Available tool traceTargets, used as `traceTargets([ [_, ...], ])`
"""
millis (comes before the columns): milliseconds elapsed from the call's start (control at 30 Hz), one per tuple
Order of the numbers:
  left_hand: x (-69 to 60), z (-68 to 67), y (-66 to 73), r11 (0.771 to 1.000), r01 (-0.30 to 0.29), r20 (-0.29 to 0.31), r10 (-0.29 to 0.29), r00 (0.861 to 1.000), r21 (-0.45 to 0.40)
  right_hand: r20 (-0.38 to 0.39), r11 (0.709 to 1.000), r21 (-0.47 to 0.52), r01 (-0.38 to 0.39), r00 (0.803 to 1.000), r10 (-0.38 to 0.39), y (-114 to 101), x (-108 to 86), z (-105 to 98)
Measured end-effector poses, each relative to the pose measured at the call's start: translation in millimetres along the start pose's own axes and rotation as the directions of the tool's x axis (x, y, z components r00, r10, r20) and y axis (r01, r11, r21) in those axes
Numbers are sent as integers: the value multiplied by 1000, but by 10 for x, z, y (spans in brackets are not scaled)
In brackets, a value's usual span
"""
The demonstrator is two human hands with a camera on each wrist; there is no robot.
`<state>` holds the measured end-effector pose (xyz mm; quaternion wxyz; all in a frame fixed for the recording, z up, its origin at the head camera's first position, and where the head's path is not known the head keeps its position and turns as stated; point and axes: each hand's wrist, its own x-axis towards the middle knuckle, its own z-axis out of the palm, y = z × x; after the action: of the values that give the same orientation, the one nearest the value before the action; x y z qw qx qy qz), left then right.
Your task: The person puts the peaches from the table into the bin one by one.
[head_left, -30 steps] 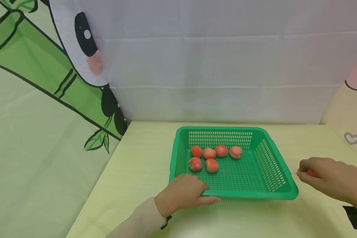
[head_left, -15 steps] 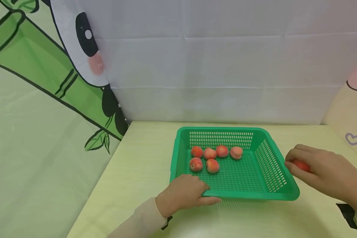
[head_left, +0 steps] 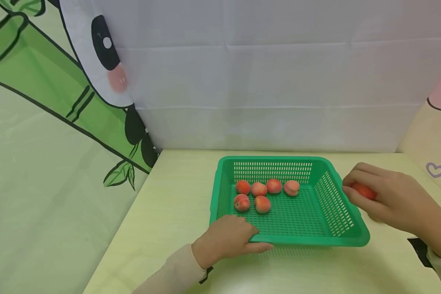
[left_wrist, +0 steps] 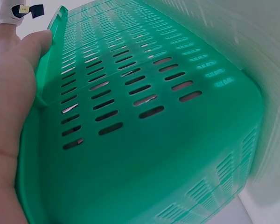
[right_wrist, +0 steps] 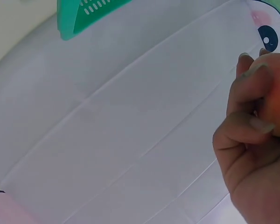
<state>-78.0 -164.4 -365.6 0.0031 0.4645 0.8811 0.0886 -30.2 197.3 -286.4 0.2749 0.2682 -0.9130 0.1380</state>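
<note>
A green plastic basket [head_left: 290, 241] stands on the table in the head view, with several red-orange peaches [head_left: 262, 204] grouped at its left and back. My left hand [head_left: 228, 239] grips the basket's front rim near the left corner, fingers over the edge and thumb along the outside. In the left wrist view the slotted outer wall [left_wrist: 144, 154] fills most of the frame beside that hand [left_wrist: 11, 121]. My right hand [head_left: 397, 200] holds one peach [head_left: 364, 191] just outside the basket's right rim. Curled fingers and thumb surround this peach [right_wrist: 276, 100] in the right wrist view.
The basket rests on a pale yellow table [head_left: 169, 212]. Behind it hangs a white cloth [head_left: 272, 90], and a green printed cloth [head_left: 44, 183] covers the left side. Bare basket floor [head_left: 297, 216] shows to the right of the peaches.
My right hand has lifted from the table at the right with the peach and moved up and left toward the basket's right rim. The left hand and basket have stayed in place.
</note>
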Motion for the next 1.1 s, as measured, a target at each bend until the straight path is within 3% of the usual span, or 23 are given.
traceTargets([
  [400, 5, -2, 1, 1000, -1, 2, 1, 1000, 2, -27, 1000, -3, 24, 999, -24, -44, 156, -34],
  [1100, 7, 4, 1, 1000, 11, 19, -11, 1000, 1, 39, 993, 2, 122, 992, -122, 9, 358, 59],
])
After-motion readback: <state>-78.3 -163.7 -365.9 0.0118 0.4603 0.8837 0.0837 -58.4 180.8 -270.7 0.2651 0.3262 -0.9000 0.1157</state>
